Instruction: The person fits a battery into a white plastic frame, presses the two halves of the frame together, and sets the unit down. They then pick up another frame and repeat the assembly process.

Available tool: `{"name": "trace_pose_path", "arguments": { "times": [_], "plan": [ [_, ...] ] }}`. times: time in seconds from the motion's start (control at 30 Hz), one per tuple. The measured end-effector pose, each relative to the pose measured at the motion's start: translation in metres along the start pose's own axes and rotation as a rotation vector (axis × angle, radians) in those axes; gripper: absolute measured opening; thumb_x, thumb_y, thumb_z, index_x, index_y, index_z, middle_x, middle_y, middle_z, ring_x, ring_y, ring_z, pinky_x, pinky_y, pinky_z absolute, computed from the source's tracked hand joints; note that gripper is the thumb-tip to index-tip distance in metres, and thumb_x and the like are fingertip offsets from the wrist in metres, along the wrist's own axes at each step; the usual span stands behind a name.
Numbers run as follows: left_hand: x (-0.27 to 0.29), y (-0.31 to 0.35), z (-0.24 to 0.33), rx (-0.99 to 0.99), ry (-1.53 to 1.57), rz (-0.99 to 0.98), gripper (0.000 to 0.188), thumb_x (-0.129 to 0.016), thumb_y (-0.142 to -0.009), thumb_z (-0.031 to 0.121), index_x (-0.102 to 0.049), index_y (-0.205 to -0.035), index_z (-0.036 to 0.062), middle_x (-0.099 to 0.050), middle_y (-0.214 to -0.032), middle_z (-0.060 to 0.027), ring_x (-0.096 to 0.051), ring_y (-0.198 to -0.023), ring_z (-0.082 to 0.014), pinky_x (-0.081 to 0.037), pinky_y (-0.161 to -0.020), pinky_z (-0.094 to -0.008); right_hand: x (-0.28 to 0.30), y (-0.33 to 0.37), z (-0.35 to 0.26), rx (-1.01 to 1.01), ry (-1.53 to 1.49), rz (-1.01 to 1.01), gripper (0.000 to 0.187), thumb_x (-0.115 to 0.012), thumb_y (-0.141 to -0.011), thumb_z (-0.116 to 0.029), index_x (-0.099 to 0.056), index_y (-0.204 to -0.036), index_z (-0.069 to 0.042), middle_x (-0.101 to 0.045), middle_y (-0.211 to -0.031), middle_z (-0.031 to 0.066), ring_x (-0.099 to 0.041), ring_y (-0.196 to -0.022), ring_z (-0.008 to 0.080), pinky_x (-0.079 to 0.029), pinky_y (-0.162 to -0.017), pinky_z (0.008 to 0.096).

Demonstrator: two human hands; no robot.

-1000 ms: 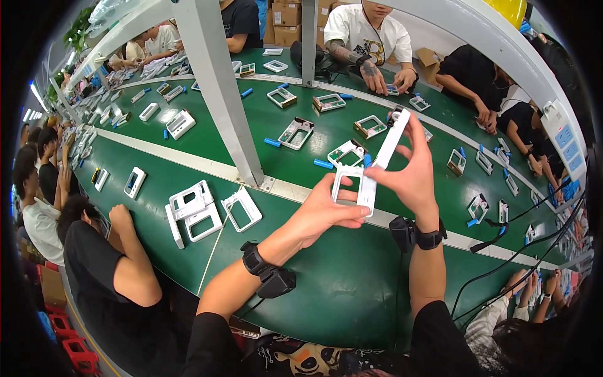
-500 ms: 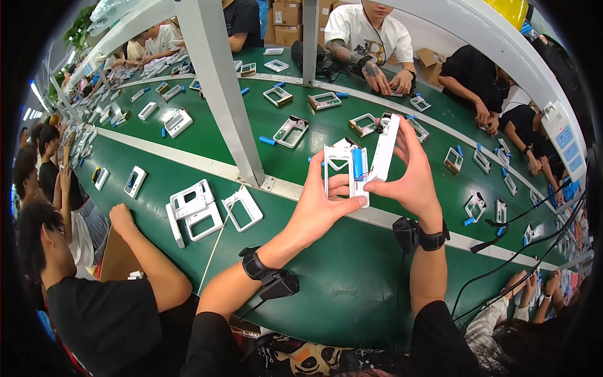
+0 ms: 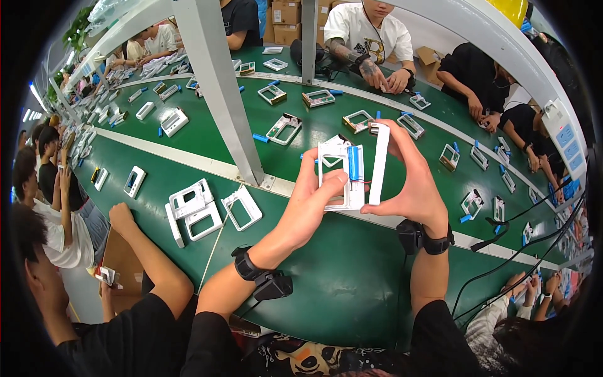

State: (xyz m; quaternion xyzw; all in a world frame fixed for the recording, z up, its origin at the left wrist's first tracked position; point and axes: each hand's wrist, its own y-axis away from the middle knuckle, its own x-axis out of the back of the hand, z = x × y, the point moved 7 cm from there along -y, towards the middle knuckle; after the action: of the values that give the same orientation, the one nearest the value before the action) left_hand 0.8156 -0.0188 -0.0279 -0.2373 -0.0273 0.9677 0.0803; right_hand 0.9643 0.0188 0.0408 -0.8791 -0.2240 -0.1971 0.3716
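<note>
My left hand (image 3: pixel 300 210) grips a white plastic frame housing (image 3: pixel 355 202), its thumb lying across the front. A blue cylindrical battery (image 3: pixel 353 163) sits upright along the frame's right side. In my right hand (image 3: pixel 422 182) is a long white cover piece (image 3: pixel 379 166), pinched between the thumb below and fingers at the top. A narrow gap separates cover and frame, with a thin red wire showing between them. Both hands are raised above the green table.
Several white housings (image 3: pixel 248 213) lie on the green table (image 3: pixel 314 276) to my left. Beyond a pale rail, more housings with blue batteries (image 3: pixel 286 129) are spread out. A grey post (image 3: pixel 217 94) rises ahead. Co-workers sit around; black cables (image 3: pixel 540 242) hang at right.
My right hand has turned the cover upright and drawn it off the frame. My left thumb has moved up the frame. Housings beyond the rail have shifted slightly left. A co-worker's hand at left now shows a small white part.
</note>
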Motion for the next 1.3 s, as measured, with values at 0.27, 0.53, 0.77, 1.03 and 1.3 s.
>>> {"name": "trace_pose_path", "arguments": {
  "times": [0.27, 0.53, 0.77, 1.03, 1.3],
  "plan": [
    [-0.012, -0.001, 0.003, -0.029, -0.093, 0.007, 0.063, -0.056, -0.096, 0.006, -0.021, -0.148, 0.0109, -0.060, -0.125, -0.0175, -0.063, -0.107, -0.0217, -0.054, -0.086, -0.0362, -0.004, 0.005, -0.004, 0.040, 0.085, -0.100, 0.112, -0.093, -0.046, -0.023, -0.042, -0.143, -0.004, -0.050, -0.136, 0.0134, -0.051, -0.125, 0.0298, -0.039, -0.107, 0.0392],
    [-0.014, -0.010, -0.009, -0.036, -0.122, 0.015, 0.071, -0.062, -0.088, -0.005, -0.024, -0.146, 0.0084, -0.061, -0.122, -0.0200, -0.067, -0.100, -0.0223, -0.057, -0.080, -0.0334, -0.009, 0.010, -0.001, 0.057, 0.021, -0.134, 0.113, -0.093, -0.044, -0.026, -0.043, -0.142, -0.005, -0.051, -0.134, 0.0132, -0.053, -0.122, 0.0291, -0.042, -0.104, 0.0387],
    [-0.017, -0.012, -0.016, -0.045, -0.129, 0.007, 0.071, -0.061, -0.086, -0.006, -0.024, -0.145, 0.0057, -0.062, -0.120, -0.0215, -0.069, -0.100, -0.0252, -0.058, -0.081, -0.0351, -0.002, 0.011, 0.001, 0.119, 0.065, -0.094, 0.113, -0.094, -0.044, -0.026, -0.042, -0.142, -0.005, -0.053, -0.133, 0.0153, -0.057, -0.115, 0.0335, -0.046, -0.097, 0.0401],
    [-0.021, -0.016, -0.022, -0.030, -0.109, 0.022, 0.073, -0.061, -0.085, -0.006, -0.022, -0.146, 0.0045, -0.062, -0.119, -0.0220, -0.070, -0.098, -0.0267, -0.058, -0.081, -0.0347, 0.003, 0.013, 0.003, 0.170, 0.071, -0.091, 0.112, -0.094, -0.044, -0.027, -0.042, -0.141, -0.005, -0.054, -0.132, 0.0159, -0.057, -0.116, 0.0366, -0.046, -0.096, 0.0417],
    [-0.025, -0.018, -0.027, 0.003, -0.118, 0.035, 0.077, -0.063, -0.083, -0.008, -0.021, -0.147, 0.0036, -0.062, -0.120, -0.0224, -0.070, -0.098, -0.0270, -0.057, -0.080, -0.0345, 0.008, 0.017, 0.007, 0.137, 0.167, -0.110, 0.112, -0.093, -0.044, -0.029, -0.042, -0.141, -0.006, -0.055, -0.131, 0.0150, -0.057, -0.116, 0.0364, -0.044, -0.097, 0.0429]
  ]
}}
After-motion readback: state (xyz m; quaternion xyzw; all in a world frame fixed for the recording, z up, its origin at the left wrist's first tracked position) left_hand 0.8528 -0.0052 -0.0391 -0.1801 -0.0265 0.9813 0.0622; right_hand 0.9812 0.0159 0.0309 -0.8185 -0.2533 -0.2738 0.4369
